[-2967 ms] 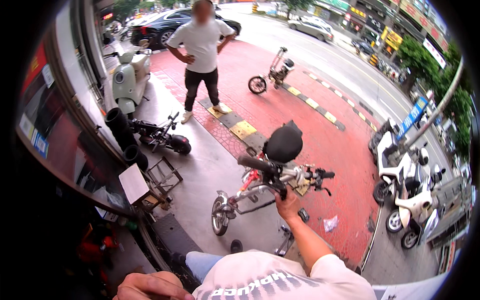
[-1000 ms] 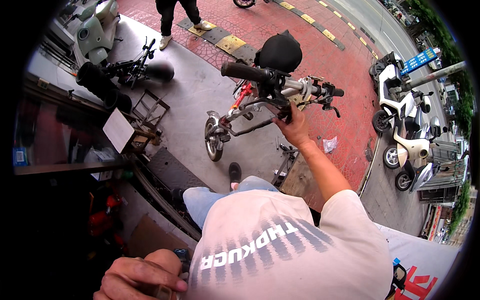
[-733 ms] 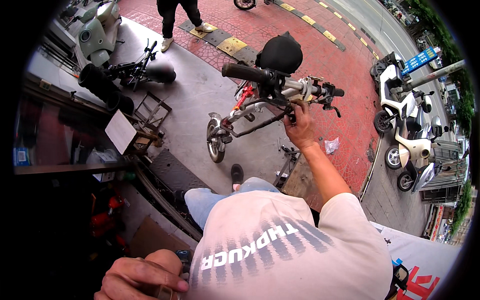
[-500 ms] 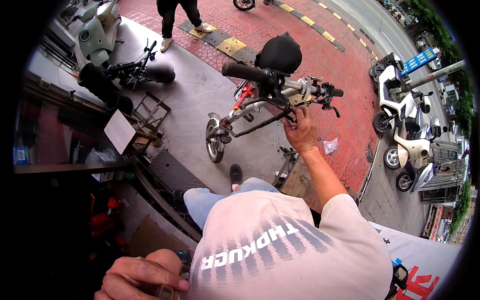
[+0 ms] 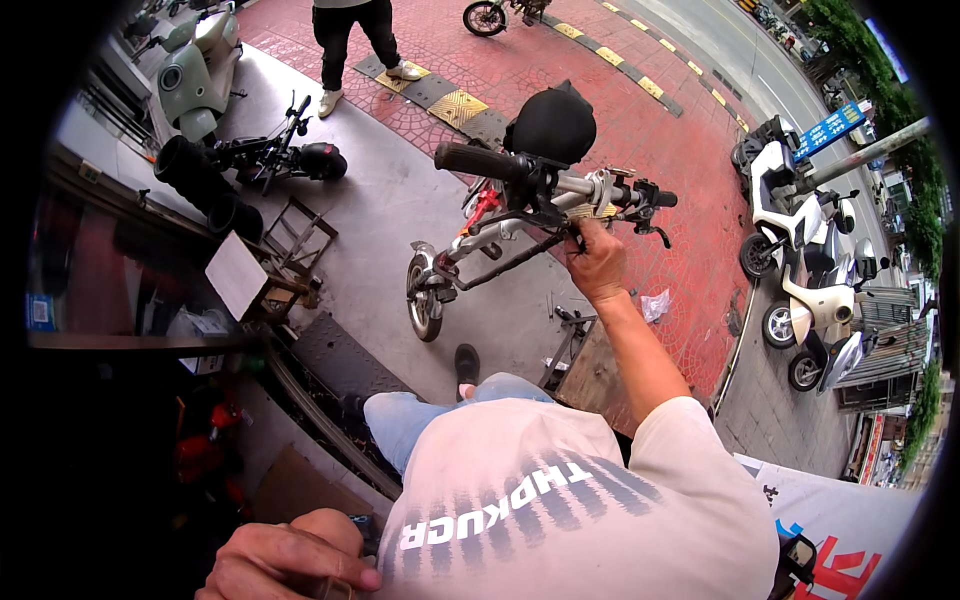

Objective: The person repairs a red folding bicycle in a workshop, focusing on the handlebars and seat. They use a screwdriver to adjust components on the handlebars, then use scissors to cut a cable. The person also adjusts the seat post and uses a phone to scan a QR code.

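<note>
On the left, a pale green scooter (image 5: 187,88) is standing by the shop wall. A stool (image 5: 237,272) with a pale square top is sitting lower down. The left hand (image 5: 290,555) is resting at the bottom edge, close to the shirt (image 5: 530,490). Its fingers are bending in, and the thumb is lying close to them. I cannot tell if they are holding anything.

A person (image 5: 355,45) in dark trousers is standing farther up, on the pavement.

In the middle, the small bike (image 5: 488,240) is standing just ahead of the hand, in front of the body. Its wheel (image 5: 427,300) is pointing left, and its handlebar (image 5: 480,160) is running across the top. The black seat (image 5: 552,122) is showing just behind that. The right hand (image 5: 600,265) is touching the bike just under the handlebar, on its near side. The fingers are curling upward and the wrist is lying below them. The bike is hiding the fingertips, so I cannot tell how tightly they are closing or on which part. The bare right forearm (image 5: 645,345) is slanting up and left from the sleeve.

Farther right, white scooters (image 5: 815,300) are standing in a row.
</note>
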A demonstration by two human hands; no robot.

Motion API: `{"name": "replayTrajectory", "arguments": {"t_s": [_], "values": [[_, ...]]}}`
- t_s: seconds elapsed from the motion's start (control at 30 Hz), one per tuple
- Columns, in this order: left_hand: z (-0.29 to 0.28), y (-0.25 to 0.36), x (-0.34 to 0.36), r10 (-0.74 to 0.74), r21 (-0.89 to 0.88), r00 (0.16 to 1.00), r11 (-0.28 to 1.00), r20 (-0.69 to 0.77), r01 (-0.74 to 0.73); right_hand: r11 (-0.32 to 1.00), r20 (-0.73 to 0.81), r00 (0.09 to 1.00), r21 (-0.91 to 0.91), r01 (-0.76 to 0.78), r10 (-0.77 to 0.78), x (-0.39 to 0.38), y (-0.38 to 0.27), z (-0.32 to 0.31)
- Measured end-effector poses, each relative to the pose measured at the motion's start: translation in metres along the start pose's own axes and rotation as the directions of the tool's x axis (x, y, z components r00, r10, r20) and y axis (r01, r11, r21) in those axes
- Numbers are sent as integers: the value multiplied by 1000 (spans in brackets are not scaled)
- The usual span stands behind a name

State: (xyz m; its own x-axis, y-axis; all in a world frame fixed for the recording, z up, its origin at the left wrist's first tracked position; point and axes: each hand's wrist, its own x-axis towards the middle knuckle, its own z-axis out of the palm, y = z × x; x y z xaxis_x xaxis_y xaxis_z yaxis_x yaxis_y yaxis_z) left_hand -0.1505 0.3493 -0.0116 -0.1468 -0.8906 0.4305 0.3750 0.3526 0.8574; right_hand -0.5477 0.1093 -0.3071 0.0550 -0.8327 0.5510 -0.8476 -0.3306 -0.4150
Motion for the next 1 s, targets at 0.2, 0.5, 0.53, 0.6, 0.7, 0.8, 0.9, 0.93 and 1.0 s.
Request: {"name": "replayTrajectory", "arguments": {"t_s": [0.2, 0.5, 0.53, 0.6, 0.7, 0.8, 0.9, 0.93, 1.0], "values": [[3, -24, -14, 217, 172, 969, 965, -115, -196, 988, 101, 990, 106, -109, 98, 13, -7, 12], [-4, -6, 2, -53, -1, 998, 999, 14, 53, 979, 260, 953, 87, -184, 156, -2, -12, -18], [9, 2, 16, -126, -32, 989, 991, 76, 129, 980, 171, 977, 129, -152, 129, -4, -20, -16], [20, 8, 30, -207, -60, 968, 974, 140, 217, 982, -2, 990, 125, -141, 142, -14, -23, -11], [24, 5, 36, -164, -53, 979, 984, 122, 171, 980, -5, 988, 127, -153, 154, -37, -23, 0], [24, 2, 39, -151, -61, 980, 985, 131, 160, 993, 184, 977, 33, -114, 106, -35, -34, 4], [27, 1, 42, -146, -45, 977, 987, 158, 154, 984, 282, 954, -167, -53, 99, -24, -28, 12], [27, 1, 44, -133, -39, 977, 989, 169, 141, 987, 251, 966, -161, -13, 53, -19, -23, 14], [23, 3, 46, -183, -46, 964, 980, 191, 195, 992, 218, 976, -128, 15, 13, -19, -19, 12]]}}
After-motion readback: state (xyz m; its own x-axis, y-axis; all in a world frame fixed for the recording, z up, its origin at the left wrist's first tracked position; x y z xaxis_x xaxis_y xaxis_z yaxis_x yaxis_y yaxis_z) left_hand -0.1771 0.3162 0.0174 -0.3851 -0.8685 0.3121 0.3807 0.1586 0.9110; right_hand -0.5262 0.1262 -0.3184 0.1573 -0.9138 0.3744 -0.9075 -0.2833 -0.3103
